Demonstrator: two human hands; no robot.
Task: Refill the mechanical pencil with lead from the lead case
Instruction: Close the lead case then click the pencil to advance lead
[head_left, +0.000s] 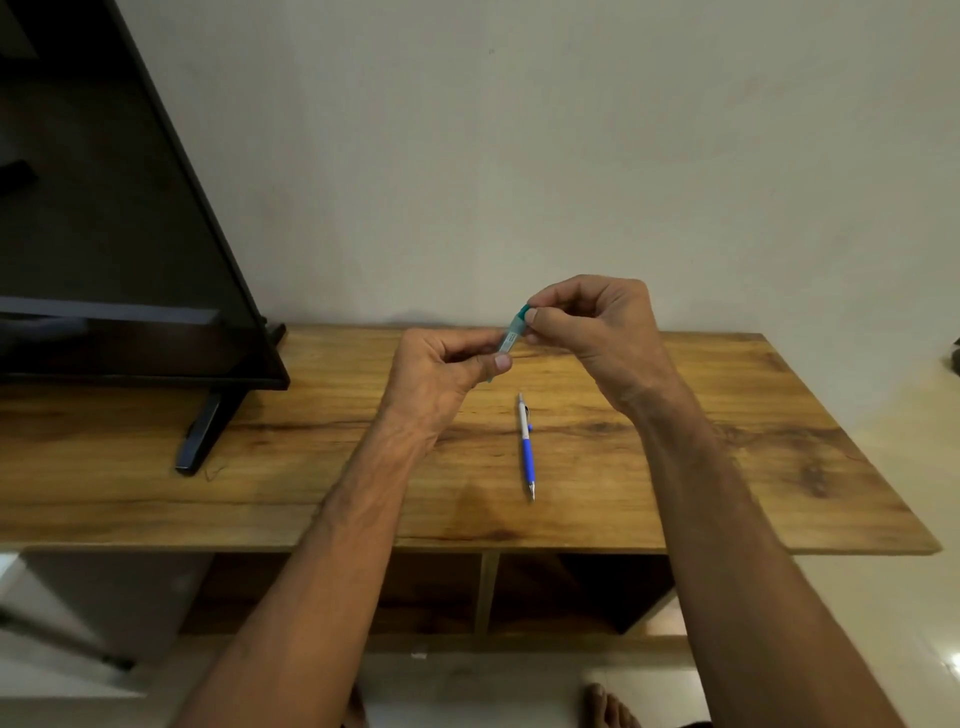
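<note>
A slim clear lead case (510, 335) with a teal cap is held tilted above the wooden table (727, 457). My left hand (441, 376) grips its lower end between thumb and fingers. My right hand (592, 325) pinches the teal cap at its upper end. The mechanical pencil (526, 447), white with a blue grip, lies on the table just below my hands, its metal tip pointing toward me. Neither hand touches the pencil.
A dark television (119, 234) stands on the table's left part, one foot (205, 431) reaching toward the front edge. The wall runs close behind the table. Open shelf compartments (571, 592) sit under the tabletop. My bare toes (608, 706) show on the floor.
</note>
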